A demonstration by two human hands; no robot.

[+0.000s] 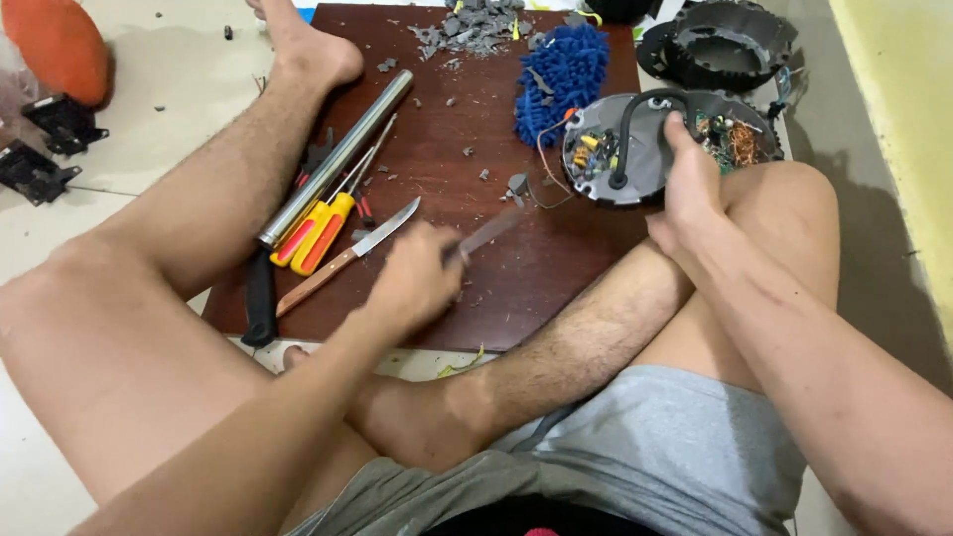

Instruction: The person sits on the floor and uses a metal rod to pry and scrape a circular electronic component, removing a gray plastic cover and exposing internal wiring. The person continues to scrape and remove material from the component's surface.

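Round grey device (645, 149) lies opened at the brown board's (556, 268) right edge, wiring exposed and grey fragments (472, 28) heaped beyond, right hand (690, 189) fingers closed on its rim, left hand (412, 283) gripping a blurred blade-like tool (488, 234); interior parts remain mounted.

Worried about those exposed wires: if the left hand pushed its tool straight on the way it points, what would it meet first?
Likely the small grey fragment with loose wires on the brown board, then the round opened device that the right hand steadies. The left hand is blurred, so depth is uncertain.
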